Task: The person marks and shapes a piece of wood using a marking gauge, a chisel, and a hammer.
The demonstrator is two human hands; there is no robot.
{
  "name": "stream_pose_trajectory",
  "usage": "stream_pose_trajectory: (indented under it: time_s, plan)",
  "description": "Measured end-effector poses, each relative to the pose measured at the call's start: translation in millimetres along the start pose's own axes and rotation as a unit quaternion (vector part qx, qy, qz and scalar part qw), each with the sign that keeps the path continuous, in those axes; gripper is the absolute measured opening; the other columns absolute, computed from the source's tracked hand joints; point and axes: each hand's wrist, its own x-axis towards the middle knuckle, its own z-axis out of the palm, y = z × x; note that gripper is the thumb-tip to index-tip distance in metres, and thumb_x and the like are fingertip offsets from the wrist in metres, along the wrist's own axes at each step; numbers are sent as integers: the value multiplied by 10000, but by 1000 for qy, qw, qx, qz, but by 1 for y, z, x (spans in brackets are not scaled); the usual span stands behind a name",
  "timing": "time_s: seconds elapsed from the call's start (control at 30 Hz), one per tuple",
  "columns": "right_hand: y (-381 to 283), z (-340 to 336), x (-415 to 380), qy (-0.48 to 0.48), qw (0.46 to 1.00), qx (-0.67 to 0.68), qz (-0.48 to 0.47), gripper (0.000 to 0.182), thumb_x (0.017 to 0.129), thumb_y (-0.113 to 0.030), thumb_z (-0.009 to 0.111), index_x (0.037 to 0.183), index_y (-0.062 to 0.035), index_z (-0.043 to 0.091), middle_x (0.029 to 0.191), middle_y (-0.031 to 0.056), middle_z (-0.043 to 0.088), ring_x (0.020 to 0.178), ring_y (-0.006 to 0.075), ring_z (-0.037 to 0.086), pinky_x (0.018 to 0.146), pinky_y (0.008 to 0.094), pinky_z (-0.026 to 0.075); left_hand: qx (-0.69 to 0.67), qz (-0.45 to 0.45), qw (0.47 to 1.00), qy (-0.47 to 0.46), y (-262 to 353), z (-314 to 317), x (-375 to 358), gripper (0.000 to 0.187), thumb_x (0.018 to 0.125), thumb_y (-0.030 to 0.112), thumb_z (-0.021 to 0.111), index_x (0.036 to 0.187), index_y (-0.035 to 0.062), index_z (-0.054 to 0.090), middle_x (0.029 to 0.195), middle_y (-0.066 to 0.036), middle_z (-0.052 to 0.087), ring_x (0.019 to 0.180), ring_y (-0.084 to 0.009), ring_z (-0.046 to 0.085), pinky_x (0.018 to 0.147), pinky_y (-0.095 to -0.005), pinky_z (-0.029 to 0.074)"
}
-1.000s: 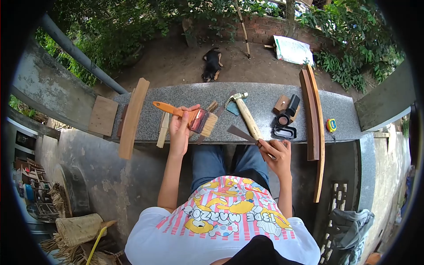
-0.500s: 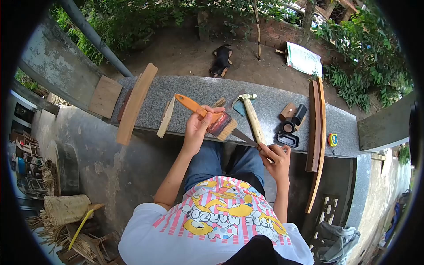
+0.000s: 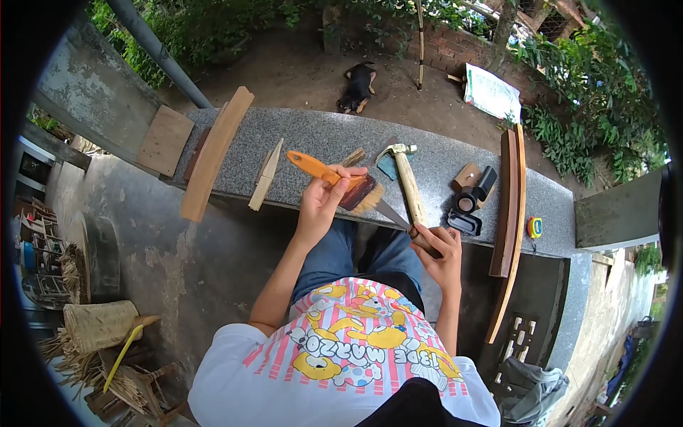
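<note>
My left hand (image 3: 320, 203) grips a wide paintbrush (image 3: 313, 165) near its metal band, its orange handle pointing up and left. The pale bristles (image 3: 371, 200) point down and right. In my right hand (image 3: 441, 252) is a knife (image 3: 390, 213), its wooden handle inside my fingers. Its grey blade points up and left, the tip overlapping the bristles in this view. Both tools are above the near edge of the granite ledge (image 3: 320, 132). Just beyond my right hand lies a hammer (image 3: 407, 178) with a pale wooden handle, its head on a blue-green piece (image 3: 388, 167).
Long wooden strips lie at the ledge's left (image 3: 217, 156) and right (image 3: 506, 206). Thin wood pieces (image 3: 267, 178) lie left of the brush. Black cylindrical parts (image 3: 469, 199) and a tape measure (image 3: 534, 227) sit to the right. A dog (image 3: 357, 87) lies on the ground beyond.
The brush has shifted slightly right in the view, and my right hand with the knife has moved slightly left. Both hands keep their grip. The dog has barely moved.
</note>
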Motion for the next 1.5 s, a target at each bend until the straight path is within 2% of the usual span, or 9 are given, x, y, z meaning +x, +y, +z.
stream_pose_trajectory:
  time_s: [0.2, 0.27, 0.3, 0.53, 0.73, 0.93, 1.07, 1.27, 1.5]
  plan:
    - [4, -7, -9, -5, 1000, 9, 16, 495, 753, -146, 799, 1233, -122, 684, 801, 20, 639, 692, 156, 582, 760, 308, 410, 19, -7, 995, 101, -12, -31, -3, 157, 1037, 144, 497, 1122, 14, 516, 1254, -198, 616, 1143, -182, 590, 1005, -306, 464]
    - [-5, -9, -13, -92, 888, 337, 301, 437, 871, -168, 730, 1280, -47, 635, 771, 29, 634, 565, 124, 549, 574, 258, 431, 15, -5, 995, 98, -6, -28, -9, 154, 1037, 149, 497, 1126, 24, 507, 1263, -209, 606, 1149, -194, 591, 1004, -318, 471]
    - [1, -3, -18, -104, 848, 433, 288, 424, 971, -209, 616, 1318, 30, 568, 734, 50, 611, 484, 104, 514, 435, 239, 401, -44, -12, 995, 87, 4, -22, -12, 147, 1037, 156, 494, 1131, 43, 501, 1285, -216, 588, 1163, -214, 588, 1003, -337, 479]
    - [-7, -3, -8, -234, 693, 605, 316, 439, 1009, -241, 505, 1330, 59, 522, 687, 111, 588, 423, 134, 521, 382, 240, 410, -103, -7, 994, 38, 10, -10, -9, 147, 1039, 167, 494, 1112, 39, 503, 1263, -218, 603, 1171, -216, 583, 1018, -337, 462]
    - [-7, -5, -11, -221, 692, 608, 320, 462, 1012, -277, 471, 1312, 71, 518, 661, 126, 581, 370, 135, 480, 352, 234, 380, -66, 10, 990, 121, 10, -25, -2, 154, 1037, 162, 499, 1123, 34, 499, 1254, -213, 615, 1149, -209, 598, 1012, -334, 459]
    - [-16, -2, -9, -246, 662, 637, 310, 485, 1004, -309, 470, 1300, 69, 531, 635, 129, 573, 357, 128, 466, 345, 234, 373, -25, 35, 999, 16, -6, -10, -7, 145, 1039, 155, 490, 1117, 32, 496, 1254, -218, 617, 1152, -207, 592, 1021, -326, 455]
    - [-8, -8, -13, -242, 695, 601, 314, 484, 999, -312, 469, 1294, 66, 538, 623, 129, 570, 351, 127, 460, 341, 234, 368, -45, 12, 991, 124, -6, -28, -5, 146, 1042, 165, 487, 1115, 40, 498, 1258, -215, 613, 1163, -211, 594, 996, -323, 484]
    - [-6, -4, -20, -230, 678, 612, 335, 474, 979, -295, 498, 1282, 67, 549, 626, 127, 572, 350, 126, 465, 331, 236, 360, -77, 4, 996, 41, -2, -8, -13, 155, 1044, 162, 470, 1156, 56, 474, 1302, -250, 559, 1198, -257, 572, 1020, -372, 486]
    - [-1, -2, -24, -225, 700, 607, 301, 461, 968, -291, 535, 1252, 70, 572, 641, 122, 582, 370, 123, 485, 349, 236, 382, -72, -16, 987, 145, -18, -18, -4, 171, 1049, 178, 473, 1145, 38, 493, 1275, -205, 602, 1111, -180, 615, 922, -289, 526]
